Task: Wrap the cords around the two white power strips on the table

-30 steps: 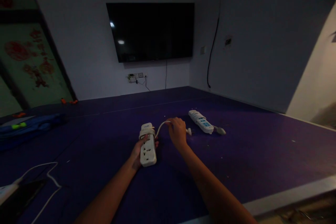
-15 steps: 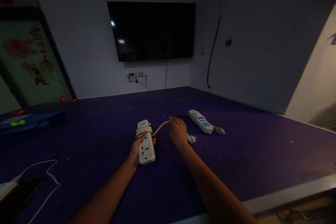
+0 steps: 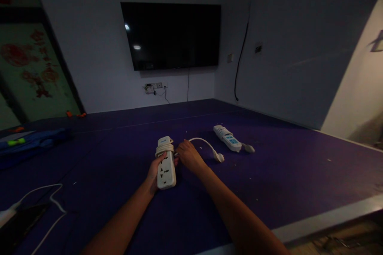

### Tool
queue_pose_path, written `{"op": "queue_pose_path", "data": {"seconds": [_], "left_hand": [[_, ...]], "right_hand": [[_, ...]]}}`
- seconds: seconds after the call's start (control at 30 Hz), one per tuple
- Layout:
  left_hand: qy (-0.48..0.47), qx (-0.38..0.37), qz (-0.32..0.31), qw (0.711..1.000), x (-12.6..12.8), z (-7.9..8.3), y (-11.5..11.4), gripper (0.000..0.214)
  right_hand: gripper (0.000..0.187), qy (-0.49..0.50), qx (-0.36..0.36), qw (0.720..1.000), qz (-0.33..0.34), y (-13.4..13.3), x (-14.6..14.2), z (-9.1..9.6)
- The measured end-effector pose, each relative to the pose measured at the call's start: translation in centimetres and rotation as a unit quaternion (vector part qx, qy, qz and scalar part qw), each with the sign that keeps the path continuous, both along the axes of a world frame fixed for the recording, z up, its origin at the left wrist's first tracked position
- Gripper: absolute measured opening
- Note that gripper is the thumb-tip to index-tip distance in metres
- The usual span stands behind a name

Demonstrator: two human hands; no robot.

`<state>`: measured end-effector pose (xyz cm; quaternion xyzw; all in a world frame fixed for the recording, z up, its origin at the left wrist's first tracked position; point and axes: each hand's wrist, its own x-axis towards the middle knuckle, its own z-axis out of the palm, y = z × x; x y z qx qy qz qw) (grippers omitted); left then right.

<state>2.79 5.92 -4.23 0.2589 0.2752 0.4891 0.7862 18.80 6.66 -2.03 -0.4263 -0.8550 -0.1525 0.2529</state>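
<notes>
The left hand [image 3: 154,169] is curled firmly round the white power strip [image 3: 166,174] at seven o'clock from the view's middle; a steady grip should keep the coils [image 3: 165,149] snug. On the strip's two-o'clock side the right hand [image 3: 189,156] pinches the cord [image 3: 199,138], best guided lightly taut, its plug [image 3: 219,157] free at three o'clock.

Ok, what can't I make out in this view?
Head view:
Left hand: its palm, hidden by the white power strip.
White cord: the stretch behind the right hand, hidden by that hand.
Blue marking on the strip: too small to read.
Dark flat object, lower left: cut off by the left edge.
</notes>
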Motion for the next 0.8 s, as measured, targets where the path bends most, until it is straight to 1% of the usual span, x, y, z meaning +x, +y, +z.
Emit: {"op": "queue_pose_path", "data": {"seconds": [0.1,0.27,0.33,0.43,0.6,0.7,0.8], "left_hand": [[0.000,0.002,0.023,1.000,0.0,0.6,-0.4,0.030],[-0.024,-0.003,-0.026,0.999,-0.6,0.4,-0.2,0.038],[-0.030,0.007,-0.027,0.999,-0.7,0.1,0.1,0.040],[-0.043,0.026,-0.020,0.999,-0.7,-0.3,0.4,0.043],[-0.080,0.032,-0.072,0.994,-1.3,-0.7,1.2,0.054],[-0.074,0.030,-0.081,0.993,-1.7,-0.8,1.6,0.057],[-0.050,0.042,-0.074,0.995,-1.7,-0.6,1.2,0.062]], "right_hand": [[0.015,0.025,0.024,0.999,-0.003,-0.1,0.2,-0.1],[0.011,0.090,0.049,0.995,0.020,0.0,0.2,-0.6],[0.009,0.111,0.056,0.992,0.021,0.0,0.2,-0.7],[0.010,0.134,0.069,0.988,0.012,0.0,0.3,-0.4],[0.012,0.161,0.089,0.983,-0.008,-0.5,0.3,0.2],[0.014,0.186,0.098,0.977,-0.020,-0.7,0.2,0.2],[0.015,0.221,0.094,0.970,-0.033,-0.5,0.3,0.0]]}}
